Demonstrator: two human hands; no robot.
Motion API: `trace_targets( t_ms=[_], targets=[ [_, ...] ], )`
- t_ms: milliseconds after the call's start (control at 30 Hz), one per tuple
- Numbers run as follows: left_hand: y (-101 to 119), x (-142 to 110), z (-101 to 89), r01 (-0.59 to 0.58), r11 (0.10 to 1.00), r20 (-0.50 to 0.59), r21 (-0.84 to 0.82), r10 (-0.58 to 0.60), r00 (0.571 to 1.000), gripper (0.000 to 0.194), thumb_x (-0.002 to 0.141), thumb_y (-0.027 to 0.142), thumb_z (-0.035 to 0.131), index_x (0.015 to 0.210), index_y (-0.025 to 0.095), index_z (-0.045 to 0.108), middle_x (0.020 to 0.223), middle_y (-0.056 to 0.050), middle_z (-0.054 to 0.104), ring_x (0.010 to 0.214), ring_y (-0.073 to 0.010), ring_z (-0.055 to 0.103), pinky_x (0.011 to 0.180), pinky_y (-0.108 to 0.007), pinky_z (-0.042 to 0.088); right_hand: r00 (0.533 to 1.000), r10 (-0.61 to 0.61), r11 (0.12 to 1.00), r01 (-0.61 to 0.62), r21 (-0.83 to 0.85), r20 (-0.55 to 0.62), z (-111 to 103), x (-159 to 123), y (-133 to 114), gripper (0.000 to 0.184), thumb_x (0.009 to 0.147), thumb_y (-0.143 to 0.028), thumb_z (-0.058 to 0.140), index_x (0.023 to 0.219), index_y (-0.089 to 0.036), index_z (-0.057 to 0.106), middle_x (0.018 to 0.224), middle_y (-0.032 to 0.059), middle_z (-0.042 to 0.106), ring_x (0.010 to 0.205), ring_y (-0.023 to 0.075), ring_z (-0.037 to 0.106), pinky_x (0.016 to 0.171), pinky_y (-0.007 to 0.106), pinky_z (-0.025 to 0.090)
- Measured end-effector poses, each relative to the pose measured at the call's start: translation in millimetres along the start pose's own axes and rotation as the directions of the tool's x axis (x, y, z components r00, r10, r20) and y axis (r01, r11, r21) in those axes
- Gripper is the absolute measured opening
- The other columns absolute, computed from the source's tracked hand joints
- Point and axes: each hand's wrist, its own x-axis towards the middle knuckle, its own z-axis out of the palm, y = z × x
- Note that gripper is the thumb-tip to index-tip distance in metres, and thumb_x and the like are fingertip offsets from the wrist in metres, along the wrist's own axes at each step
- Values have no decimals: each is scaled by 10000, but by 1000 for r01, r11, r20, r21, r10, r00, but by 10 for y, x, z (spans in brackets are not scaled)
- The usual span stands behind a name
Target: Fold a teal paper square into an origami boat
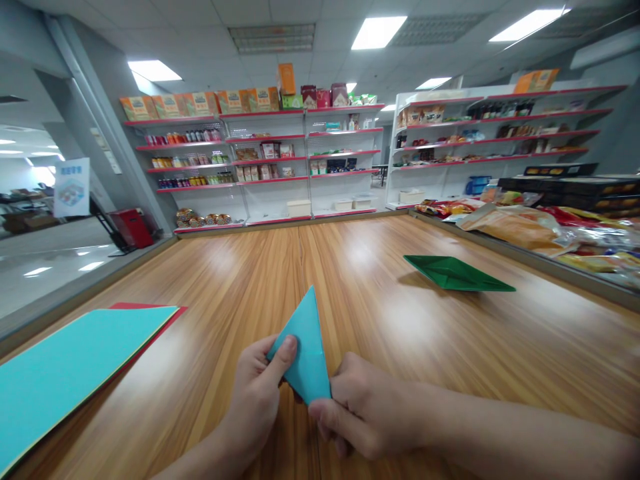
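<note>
nearest the camera, bare forearms (500, 420) angled in from below. at left, light-blue sheets (75, 363) lay stacked on the worktop (210, 267). the left hand (260, 387) gripped a folded blue paper (304, 347), centred over the worktop — thumb flat on its face. the right hand (365, 403), fingers curled, pinched its lower corner. the step looked like working a fold — the next move seemingly called for steady, aligned layers. farther right lay a green folded paper (450, 272).
</note>
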Motion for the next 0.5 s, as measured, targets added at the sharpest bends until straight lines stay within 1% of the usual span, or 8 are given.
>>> trace_targets(
  t_ms=[67,100,133,200,267,367,433,500],
  targets=[
    [2,-1,4,24,999,28,-33,-23,999,440,795,492,638,569,159,460,508,38,365,470,-89,334,439,-209,304,997,-69,995,66,-78,-33,-4,-1,-4,382,902,-251,375,600,-130,575,520,45,616,473,98,576,466,163,444],
    [1,-1,6,23,999,27,-44,-22,999,437,793,489,642,569,158,465,505,38,367,469,-89,336,438,-208,308,997,-71,995,68,-78,-34,-4,0,-5,378,902,-253,375,604,-131,572,524,45,615,478,99,575,473,167,447],
    [-2,-1,7,15,999,18,-48,-14,1000,438,793,490,642,567,158,468,500,38,372,464,-89,341,436,-207,315,999,-41,998,40,-43,-24,-3,2,-5,388,910,-261,366,613,-128,577,520,40,608,477,96,571,480,166,450],
    [-10,-1,6,-17,999,-17,-30,17,1000,439,802,491,633,564,160,470,494,36,390,457,-92,360,431,-207,332,998,67,993,-68,101,12,8,11,-2,441,937,-307,334,634,-117,591,497,27,576,457,84,549,482,157,451],
    [-18,2,4,-38,999,-46,8,38,998,446,820,493,612,558,163,466,486,31,411,445,-96,381,422,-210,343,986,155,947,-165,275,61,29,25,4,500,950,-386,314,636,-109,587,483,15,541,424,71,511,449,143,430],
    [-18,11,7,-46,998,-84,30,48,995,449,836,486,593,547,167,463,469,26,433,428,-104,413,410,-215,358,972,208,872,-235,430,108,57,44,12,515,927,-481,345,637,-114,560,495,6,522,395,58,464,387,125,376],
    [-12,15,13,-35,999,-88,2,35,996,446,832,483,598,543,168,469,459,25,438,418,-109,425,401,-220,368,971,221,870,-240,430,95,63,46,19,496,914,-487,374,626,-122,547,492,4,523,389,56,461,376,123,367],
    [-8,14,17,-22,999,-72,-39,20,997,441,819,479,614,542,168,470,456,30,428,408,-106,415,391,-221,371,980,194,917,-194,348,35,56,40,27,467,906,-451,407,600,-127,545,479,7,530,400,64,484,393,129,386]
  ],
)
